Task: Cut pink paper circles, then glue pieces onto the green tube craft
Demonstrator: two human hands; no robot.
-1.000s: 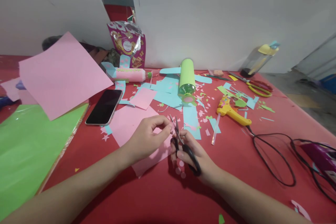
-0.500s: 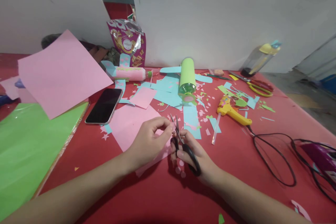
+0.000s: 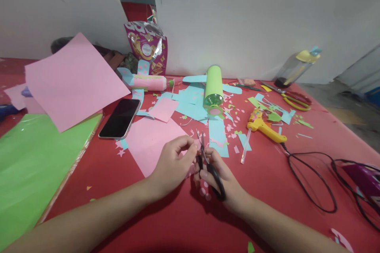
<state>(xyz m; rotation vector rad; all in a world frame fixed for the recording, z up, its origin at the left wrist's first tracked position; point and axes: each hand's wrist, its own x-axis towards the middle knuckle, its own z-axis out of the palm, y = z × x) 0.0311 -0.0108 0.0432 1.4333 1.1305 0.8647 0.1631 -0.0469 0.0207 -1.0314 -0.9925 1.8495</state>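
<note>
The left hand (image 3: 173, 162) pinches what seems a small pink scrap (image 3: 197, 143); the right hand (image 3: 228, 182) grips black-handled scissors (image 3: 217, 178), blades parted.

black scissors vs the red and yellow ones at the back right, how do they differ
The black scissors are in the right hand; the red-and-yellow scissors lie on the table. The black scissors stand open, while the red-and-yellow scissors look closed. Both look metal-bladed.

There are 2 pairs of scissors (image 3: 217, 181), 2 wrapped bottles (image 3: 213, 81), 1 clear bottle (image 3: 292, 70), 1 glue gun (image 3: 268, 131) and 1 phone (image 3: 120, 119).
</note>
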